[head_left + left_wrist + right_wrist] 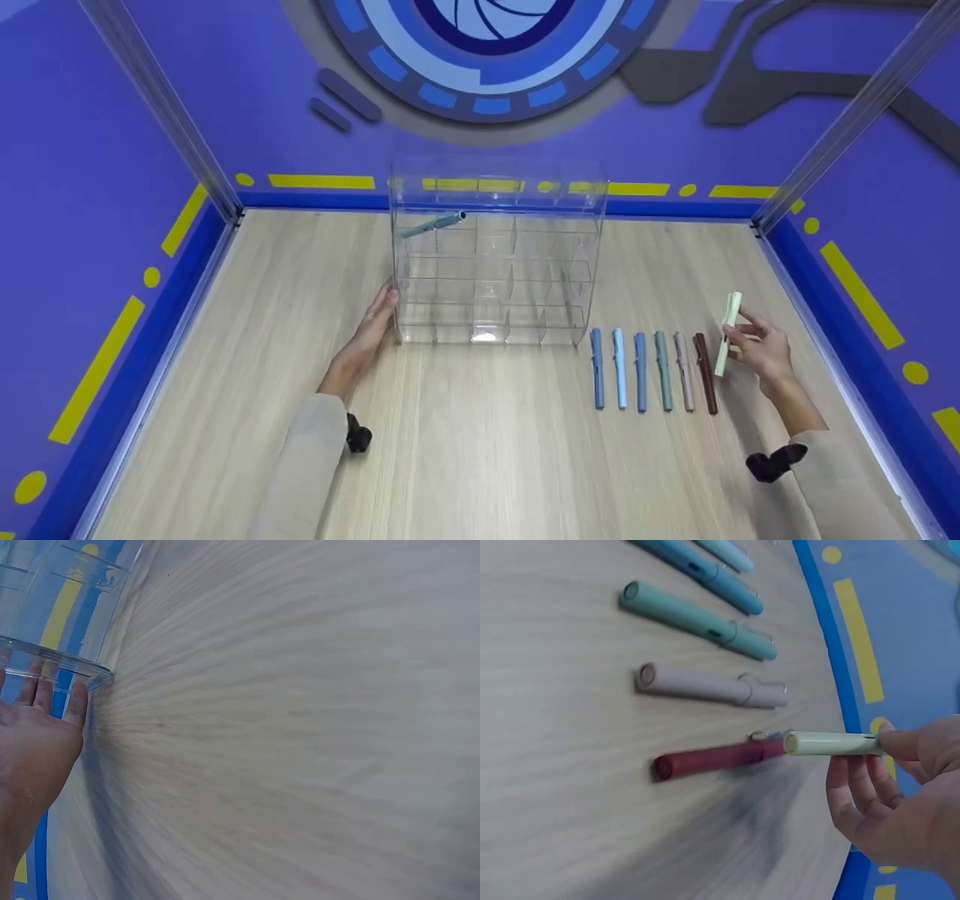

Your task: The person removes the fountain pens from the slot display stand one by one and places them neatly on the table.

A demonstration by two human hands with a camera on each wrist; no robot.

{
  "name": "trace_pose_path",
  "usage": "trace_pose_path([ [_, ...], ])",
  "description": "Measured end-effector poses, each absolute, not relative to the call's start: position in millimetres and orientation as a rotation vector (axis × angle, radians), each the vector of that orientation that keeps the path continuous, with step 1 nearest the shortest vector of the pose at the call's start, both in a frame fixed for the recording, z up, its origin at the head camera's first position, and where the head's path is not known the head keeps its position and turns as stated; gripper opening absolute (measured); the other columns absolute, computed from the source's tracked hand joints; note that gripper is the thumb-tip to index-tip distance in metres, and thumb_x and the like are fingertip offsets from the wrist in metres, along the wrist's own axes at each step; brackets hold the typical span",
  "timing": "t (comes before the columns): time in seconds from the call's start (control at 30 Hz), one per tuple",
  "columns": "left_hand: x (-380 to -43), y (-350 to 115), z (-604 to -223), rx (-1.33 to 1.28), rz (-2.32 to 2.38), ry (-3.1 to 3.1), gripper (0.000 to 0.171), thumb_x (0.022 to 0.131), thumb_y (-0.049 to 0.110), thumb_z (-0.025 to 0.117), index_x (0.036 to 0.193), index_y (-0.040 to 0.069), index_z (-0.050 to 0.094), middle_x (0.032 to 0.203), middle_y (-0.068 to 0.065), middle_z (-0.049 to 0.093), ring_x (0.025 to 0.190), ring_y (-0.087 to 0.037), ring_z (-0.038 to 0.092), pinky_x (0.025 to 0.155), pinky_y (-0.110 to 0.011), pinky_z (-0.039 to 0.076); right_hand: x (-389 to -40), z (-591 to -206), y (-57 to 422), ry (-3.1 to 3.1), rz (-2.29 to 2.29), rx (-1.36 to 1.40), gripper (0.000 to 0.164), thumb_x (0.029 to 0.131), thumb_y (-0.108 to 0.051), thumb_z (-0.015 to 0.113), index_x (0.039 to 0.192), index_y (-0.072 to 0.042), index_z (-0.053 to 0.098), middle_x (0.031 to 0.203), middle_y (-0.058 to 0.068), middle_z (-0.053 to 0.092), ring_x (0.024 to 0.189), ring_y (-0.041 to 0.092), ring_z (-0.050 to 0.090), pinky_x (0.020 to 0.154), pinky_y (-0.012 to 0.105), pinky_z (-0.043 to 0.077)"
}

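Note:
My right hand (761, 349) pinches a pale green pen (731, 322) between thumb and fingers, above the right end of a row of pens. In the right wrist view this pen (832, 743) overlaps the dark red pen (712, 759) on the table. At the left side of a clear, compartmented organizer (491, 294), my left hand (369, 334) rests with its fingers against the side wall. The left wrist view shows those fingers fairly straight at the organizer's edge (56, 660). A teal pen (435, 224) leans in an upper left compartment of the organizer.
Several capped pens lie side by side right of the organizer, among them a light blue pen (619, 367), a green pen (664, 371) and a pinkish pen (684, 371). Blue panels (247, 112) with metal corner posts enclose the wooden table (450, 442) at the back and sides.

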State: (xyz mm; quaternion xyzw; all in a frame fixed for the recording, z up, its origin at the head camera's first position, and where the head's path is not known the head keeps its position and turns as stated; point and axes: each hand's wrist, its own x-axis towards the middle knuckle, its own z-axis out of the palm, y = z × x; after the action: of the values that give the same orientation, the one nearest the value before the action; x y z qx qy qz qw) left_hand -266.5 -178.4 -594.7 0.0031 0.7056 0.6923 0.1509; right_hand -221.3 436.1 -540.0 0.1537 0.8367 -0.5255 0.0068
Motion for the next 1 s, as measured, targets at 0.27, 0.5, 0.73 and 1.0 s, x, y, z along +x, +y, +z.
trace_pose_path([
  [0.27,-266,-179,-595,-0.01,2.021,2.008,0.072,0.107,0.06,0.03,0.166,0.028,0.004,0.175,0.001,-0.002,0.162,-0.021,-0.006,0.133,-0.046,0.003,-213,-557,449,2.652,-1.554,0.463,0.06,0.103,-0.014,0.062,0.153,0.007,0.038,0.092,-0.012,0.061,0.076,-0.006,0.064,0.067,0.018,0.06],
  [0.5,-266,-178,-595,-0.009,2.019,2.011,0.073,0.108,0.059,0.031,0.166,0.026,0.002,0.175,0.0,-0.003,0.162,-0.023,-0.005,0.133,-0.046,0.003,-206,-567,454,2.804,-1.29,0.359,0.053,0.102,-0.01,0.063,0.147,0.01,0.045,0.112,0.024,0.063,0.075,-0.002,0.064,0.06,0.021,0.06],
  [0.73,-265,-177,-597,-0.016,2.001,2.004,0.076,0.106,0.062,0.032,0.166,0.026,0.001,0.175,0.001,-0.003,0.162,-0.022,-0.005,0.133,-0.045,0.003,-202,-573,455,2.801,-1.228,0.339,0.053,0.101,-0.011,0.063,0.145,0.013,0.045,0.116,0.031,0.064,0.074,-0.005,0.064,0.061,0.021,0.061],
  [1.0,-266,-178,-597,0.008,2.028,1.99,0.077,0.105,0.063,0.032,0.166,0.027,0.003,0.175,0.002,0.0,0.162,-0.021,-0.002,0.133,-0.045,0.003,-203,-576,454,2.973,-0.998,0.231,0.048,0.097,-0.008,0.068,0.136,0.017,0.053,0.108,0.036,0.067,0.083,0.025,0.075,0.055,0.015,0.052],
])
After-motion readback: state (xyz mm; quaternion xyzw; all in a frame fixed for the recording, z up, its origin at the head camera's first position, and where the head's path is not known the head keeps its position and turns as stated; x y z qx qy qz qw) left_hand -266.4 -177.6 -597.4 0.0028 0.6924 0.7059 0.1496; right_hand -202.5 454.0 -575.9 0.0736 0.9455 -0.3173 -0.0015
